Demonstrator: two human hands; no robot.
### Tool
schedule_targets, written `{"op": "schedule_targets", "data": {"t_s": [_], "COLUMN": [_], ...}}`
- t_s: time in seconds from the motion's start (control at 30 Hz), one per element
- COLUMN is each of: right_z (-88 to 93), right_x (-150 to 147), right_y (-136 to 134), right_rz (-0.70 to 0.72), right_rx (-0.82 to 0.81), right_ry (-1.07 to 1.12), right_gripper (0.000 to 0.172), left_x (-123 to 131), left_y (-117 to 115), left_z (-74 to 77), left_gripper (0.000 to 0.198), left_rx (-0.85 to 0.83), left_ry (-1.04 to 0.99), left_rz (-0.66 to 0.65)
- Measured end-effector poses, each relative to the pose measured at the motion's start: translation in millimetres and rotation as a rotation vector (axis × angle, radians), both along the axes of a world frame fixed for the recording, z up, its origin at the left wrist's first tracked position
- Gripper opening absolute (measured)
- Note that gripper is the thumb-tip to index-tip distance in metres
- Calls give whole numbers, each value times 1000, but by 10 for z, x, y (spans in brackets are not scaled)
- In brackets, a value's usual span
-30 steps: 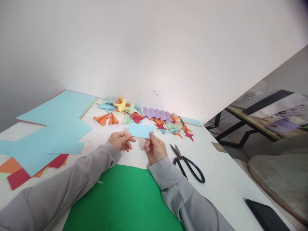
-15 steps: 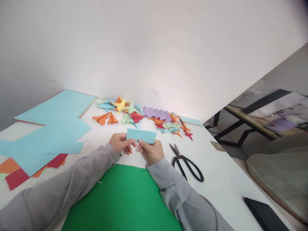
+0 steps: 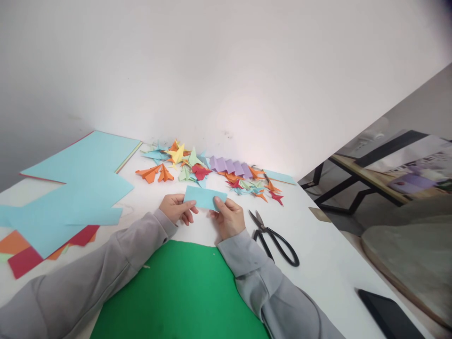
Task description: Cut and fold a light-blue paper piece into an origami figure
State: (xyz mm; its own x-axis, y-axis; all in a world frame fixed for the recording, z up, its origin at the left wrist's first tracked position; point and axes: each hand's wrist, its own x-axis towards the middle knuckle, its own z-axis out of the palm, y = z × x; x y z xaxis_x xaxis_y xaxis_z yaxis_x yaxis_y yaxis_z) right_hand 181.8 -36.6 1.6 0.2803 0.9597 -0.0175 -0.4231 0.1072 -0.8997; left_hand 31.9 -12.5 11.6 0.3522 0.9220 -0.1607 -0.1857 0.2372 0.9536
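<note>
A small light-blue rectangle of paper (image 3: 203, 197) is held up above the white table. My left hand (image 3: 175, 208) pinches its left end, thumb in front and fingers behind. At its lower right, my right hand (image 3: 229, 218) grips it the same way, the thumb lying on the front face. Whether the paper is doubled over cannot be made out. Below my wrists lies a green sheet (image 3: 180, 292). Black-handled scissors (image 3: 270, 235) rest on the table to the right of my right hand, blades apart.
Folded paper figures (image 3: 183, 160) in several colours line the wall, beside a pleated purple paper (image 3: 229, 167). Large light-blue sheets (image 3: 81, 155) and red and orange pieces (image 3: 25, 261) lie at left. A black flat device (image 3: 386, 313) sits near the right edge.
My right thumb and hand have shifted right along the paper, away from my left hand. The paper has moved slightly up and left. My left hand has barely moved.
</note>
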Motion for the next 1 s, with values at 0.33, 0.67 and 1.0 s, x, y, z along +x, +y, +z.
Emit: {"op": "schedule_targets", "data": {"t_s": [0.33, 0.67, 1.0], "right_z": [-38, -32, -50], "right_x": [1, 30, 42], "right_y": [-4, 14, 34], "right_rz": [-41, -66, -66], "right_rx": [4, -23, -30], "right_ry": [-77, -13, -8], "right_gripper": [17, 19, 19], "left_x": [-15, -13, -8], "left_y": [47, 65, 54], "left_z": [-13, -32, -34], "left_gripper": [28, 31, 31], "left_rx": [-66, -49, -32], "left_ry": [-119, -125, -101], "left_rz": [78, 77, 71]}}
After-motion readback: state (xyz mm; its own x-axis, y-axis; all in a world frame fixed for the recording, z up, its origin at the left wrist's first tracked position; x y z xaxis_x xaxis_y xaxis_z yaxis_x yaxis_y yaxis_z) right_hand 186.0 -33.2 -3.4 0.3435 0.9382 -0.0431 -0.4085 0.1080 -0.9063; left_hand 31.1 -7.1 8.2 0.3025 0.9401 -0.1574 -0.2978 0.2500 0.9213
